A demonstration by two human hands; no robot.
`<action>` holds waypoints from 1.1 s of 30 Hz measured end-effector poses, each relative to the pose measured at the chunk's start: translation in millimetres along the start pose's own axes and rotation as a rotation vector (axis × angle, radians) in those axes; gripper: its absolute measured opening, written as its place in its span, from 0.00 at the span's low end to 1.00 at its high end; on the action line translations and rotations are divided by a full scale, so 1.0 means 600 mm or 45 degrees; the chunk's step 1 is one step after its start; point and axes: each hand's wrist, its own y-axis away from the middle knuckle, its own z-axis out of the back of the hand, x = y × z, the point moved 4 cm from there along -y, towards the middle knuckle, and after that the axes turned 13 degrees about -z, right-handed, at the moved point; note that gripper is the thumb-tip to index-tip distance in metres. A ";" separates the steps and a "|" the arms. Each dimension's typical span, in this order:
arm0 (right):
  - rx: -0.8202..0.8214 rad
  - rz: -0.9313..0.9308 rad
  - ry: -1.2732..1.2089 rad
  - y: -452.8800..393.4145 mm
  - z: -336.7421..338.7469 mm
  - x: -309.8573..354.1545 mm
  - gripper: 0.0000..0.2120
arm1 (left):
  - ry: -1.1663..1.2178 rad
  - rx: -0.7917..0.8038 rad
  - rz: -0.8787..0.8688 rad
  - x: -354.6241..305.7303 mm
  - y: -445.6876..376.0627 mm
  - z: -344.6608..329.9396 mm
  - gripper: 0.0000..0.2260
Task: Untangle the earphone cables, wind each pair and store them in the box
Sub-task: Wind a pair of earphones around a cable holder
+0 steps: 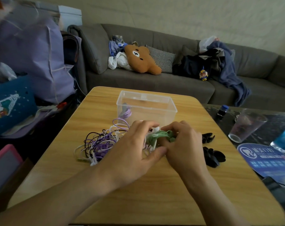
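Note:
A wound bundle of green earphone cable (156,136) sits between both hands at the middle of the wooden table (138,190). My left hand (138,147) grips its left side, thumb underneath. My right hand (182,141) pinches its right end with curled fingers. A tangle of purple, white and black cables (99,144) lies to the left, with loops reaching toward the hands. The clear plastic box (146,106) stands just behind the hands; a purple cable (127,114) shows at its left wall.
Two black clips (212,154) lie right of my hands. On the dark side table stand a clear glass (246,126), a blue-liquid container (283,141), a small bottle (222,110) and a blue fan-shaped card (261,159). Sofa behind, bags at left.

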 end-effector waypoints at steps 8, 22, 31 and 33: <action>-0.102 -0.011 -0.137 0.022 -0.007 0.018 0.09 | -0.245 0.042 -0.039 0.013 0.000 0.010 0.18; -0.209 0.195 -0.175 0.041 -0.031 0.043 0.11 | -0.348 -0.038 0.166 0.023 -0.002 0.003 0.13; -0.074 0.038 -0.311 0.034 -0.055 0.046 0.10 | -0.387 -0.087 0.276 0.029 -0.004 0.023 0.13; -0.065 0.036 -0.258 0.031 -0.058 0.050 0.10 | -0.387 -0.077 0.312 0.031 -0.005 0.025 0.12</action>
